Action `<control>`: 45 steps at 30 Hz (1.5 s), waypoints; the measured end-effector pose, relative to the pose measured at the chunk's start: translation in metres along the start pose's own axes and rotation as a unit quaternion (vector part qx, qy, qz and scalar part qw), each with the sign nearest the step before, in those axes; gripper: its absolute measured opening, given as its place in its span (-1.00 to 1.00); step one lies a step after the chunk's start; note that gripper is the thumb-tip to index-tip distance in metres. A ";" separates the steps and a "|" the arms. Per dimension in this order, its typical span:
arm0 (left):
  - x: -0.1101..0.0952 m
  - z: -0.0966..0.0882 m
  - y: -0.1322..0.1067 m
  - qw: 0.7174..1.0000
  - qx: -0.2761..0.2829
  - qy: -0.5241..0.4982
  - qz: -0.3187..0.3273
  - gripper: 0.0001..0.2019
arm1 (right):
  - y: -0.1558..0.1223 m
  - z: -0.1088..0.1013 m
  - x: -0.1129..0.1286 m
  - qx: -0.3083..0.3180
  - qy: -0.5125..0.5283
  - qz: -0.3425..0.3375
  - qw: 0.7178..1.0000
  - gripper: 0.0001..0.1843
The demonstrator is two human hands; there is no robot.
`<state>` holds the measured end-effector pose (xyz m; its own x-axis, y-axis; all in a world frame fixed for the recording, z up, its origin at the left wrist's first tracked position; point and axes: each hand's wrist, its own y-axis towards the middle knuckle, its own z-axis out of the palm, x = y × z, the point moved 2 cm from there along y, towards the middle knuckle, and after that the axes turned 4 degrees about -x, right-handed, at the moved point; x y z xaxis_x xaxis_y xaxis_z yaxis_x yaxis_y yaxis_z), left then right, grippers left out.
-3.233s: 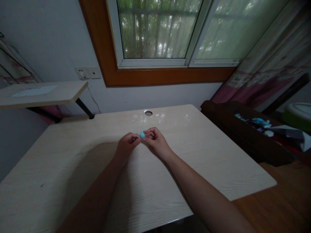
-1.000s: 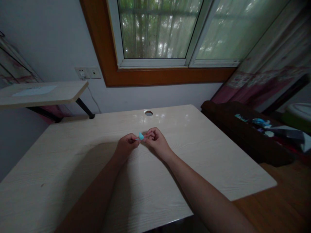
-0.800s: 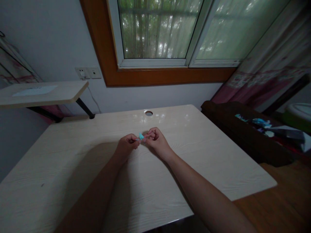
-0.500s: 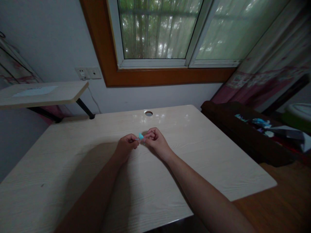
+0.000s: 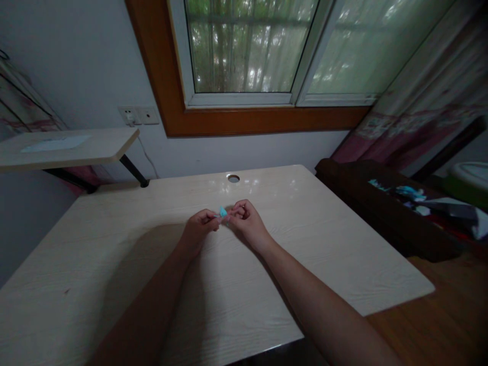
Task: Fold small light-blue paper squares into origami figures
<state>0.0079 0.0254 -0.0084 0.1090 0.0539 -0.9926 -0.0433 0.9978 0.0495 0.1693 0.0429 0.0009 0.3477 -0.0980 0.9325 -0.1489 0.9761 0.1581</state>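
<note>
Head: left hand, right hand pinch turquoise piece.

Over the desk a small piece is held between left hand and right hand, with a cable hole cut near the desk's far edge, a shelf raised over its left rear, a window set behind it and a curtain hung beyond its far right corner.

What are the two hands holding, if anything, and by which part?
The right hand pinches a small turquoise pointed piece, material unclear, near its lower edge. The left hand pinches a thin pale strip beside it; whether they join is unclear.
</note>
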 end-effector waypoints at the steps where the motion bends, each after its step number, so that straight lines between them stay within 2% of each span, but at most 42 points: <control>1: 0.000 0.000 0.000 1.000 0.001 -0.006 0.003 -0.82 | 0.000 0.000 0.001 -0.006 -0.005 -0.003 1.000 -0.58; 8: -0.001 0.003 -0.002 1.000 0.018 -0.014 0.013 -0.72 | 0.003 -0.004 0.003 -0.052 -0.015 -0.025 0.998 -0.55; 15: -0.008 0.009 -0.006 0.999 0.022 0.013 0.034 -0.74 | 0.002 -0.003 0.003 -0.021 -0.006 -0.018 1.000 -0.53; 23: -0.009 0.006 -0.006 0.998 0.013 0.024 0.057 -0.81 | 0.001 -0.003 -0.001 0.019 -0.002 -0.003 1.000 -0.56; 28: -0.006 0.004 -0.005 0.996 0.016 0.044 0.071 -0.83 | 0.002 -0.004 -0.006 0.023 0.011 0.016 1.000 -0.52; 39: -0.011 0.004 -0.005 0.996 -0.009 0.081 0.046 -0.88 | 0.001 -0.003 -0.007 0.034 0.039 0.044 0.998 -0.49; 45: -0.004 0.000 -0.003 0.997 -0.006 0.073 0.039 -0.87 | -0.001 -0.002 -0.005 0.040 0.022 0.045 0.998 -0.49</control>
<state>0.0079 0.0220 -0.0049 -0.0405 0.1250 -0.9913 -0.0576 0.9902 0.1272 0.1698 0.0430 -0.0044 0.3705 0.0004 0.9289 -0.2535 0.9621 0.1007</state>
